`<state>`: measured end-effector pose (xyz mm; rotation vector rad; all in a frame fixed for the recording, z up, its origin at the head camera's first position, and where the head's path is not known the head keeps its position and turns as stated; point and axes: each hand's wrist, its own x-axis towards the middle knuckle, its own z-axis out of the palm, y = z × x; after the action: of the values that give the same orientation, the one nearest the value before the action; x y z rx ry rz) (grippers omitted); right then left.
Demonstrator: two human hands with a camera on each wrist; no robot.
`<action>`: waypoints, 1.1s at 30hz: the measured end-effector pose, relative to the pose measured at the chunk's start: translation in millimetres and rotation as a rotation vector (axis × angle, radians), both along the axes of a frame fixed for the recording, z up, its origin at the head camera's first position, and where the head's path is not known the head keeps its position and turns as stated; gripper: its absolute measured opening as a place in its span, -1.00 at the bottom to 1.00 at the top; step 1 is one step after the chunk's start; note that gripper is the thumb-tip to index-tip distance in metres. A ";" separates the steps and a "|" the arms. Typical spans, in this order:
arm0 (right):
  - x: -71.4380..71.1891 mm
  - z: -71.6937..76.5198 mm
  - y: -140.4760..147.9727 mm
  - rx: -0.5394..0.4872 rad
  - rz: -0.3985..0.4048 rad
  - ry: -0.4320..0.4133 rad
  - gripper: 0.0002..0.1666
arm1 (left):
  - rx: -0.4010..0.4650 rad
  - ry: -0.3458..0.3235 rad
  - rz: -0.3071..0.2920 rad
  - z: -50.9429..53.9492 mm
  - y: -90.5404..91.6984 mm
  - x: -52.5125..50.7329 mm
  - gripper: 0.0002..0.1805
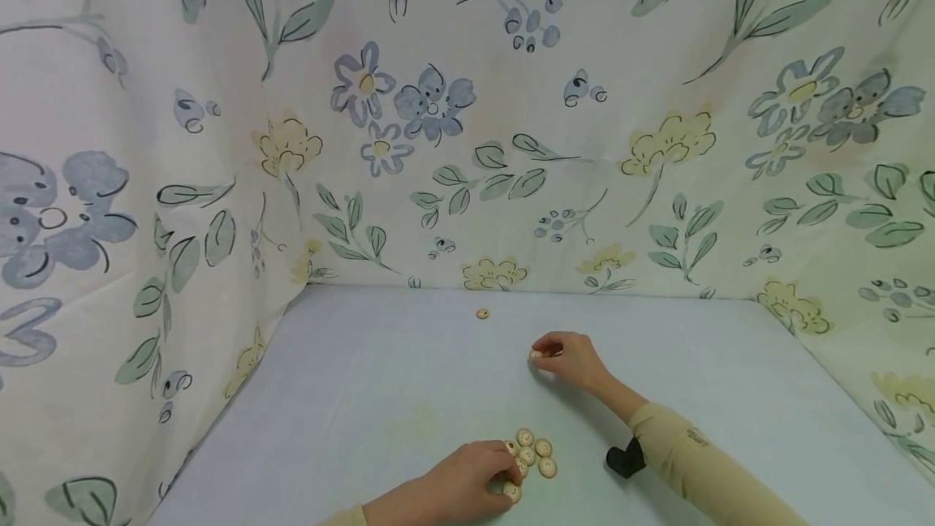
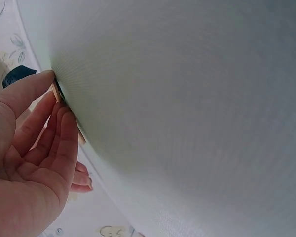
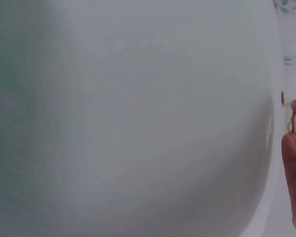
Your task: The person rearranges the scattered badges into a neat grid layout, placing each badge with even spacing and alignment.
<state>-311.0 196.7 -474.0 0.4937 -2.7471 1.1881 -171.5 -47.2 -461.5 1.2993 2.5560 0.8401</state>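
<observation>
Floral cloth (image 1: 445,226) backs the table (image 1: 365,380), where we judge placing underway: right hand (image 1: 575,360) pinches one button (image 1: 536,354) (lifted or not, unclear), left hand (image 1: 467,479) another button (image 1: 512,493) beside the cluster (image 1: 527,455); next calls for gentle release.

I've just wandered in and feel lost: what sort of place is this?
Probably a screened-off spot for small handwork: floral fabric hangs behind and on both sides of a pale tabletop, and small button-like discs lie clustered on it.

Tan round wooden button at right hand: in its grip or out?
In: right wrist view shows the button edge-on, pinched by the right hand.
</observation>
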 end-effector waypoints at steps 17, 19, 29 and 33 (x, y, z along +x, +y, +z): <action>-25.5 -1.7 2.6 0.014 -0.061 0.002 -0.80 | 0.025 0.024 -0.016 0.4 -2.3 0.5 -0.86; -28.3 -1.9 2.6 0.012 -0.070 -0.003 -0.80 | 0.031 0.023 -0.020 0.7 -2.4 0.5 -0.86; -45.4 -4.0 1.0 0.014 -0.121 -0.031 -0.78 | 0.018 0.014 -0.020 -2.3 -1.4 -1.0 -0.87; -50.0 -3.1 -0.7 0.019 -0.131 -0.035 -0.78 | 0.021 0.008 -0.028 -2.3 -1.8 -1.6 -0.87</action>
<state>-361.0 196.0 -477.2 0.2915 -2.7738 1.1516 -173.1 -49.0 -463.8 1.3433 2.5362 0.8602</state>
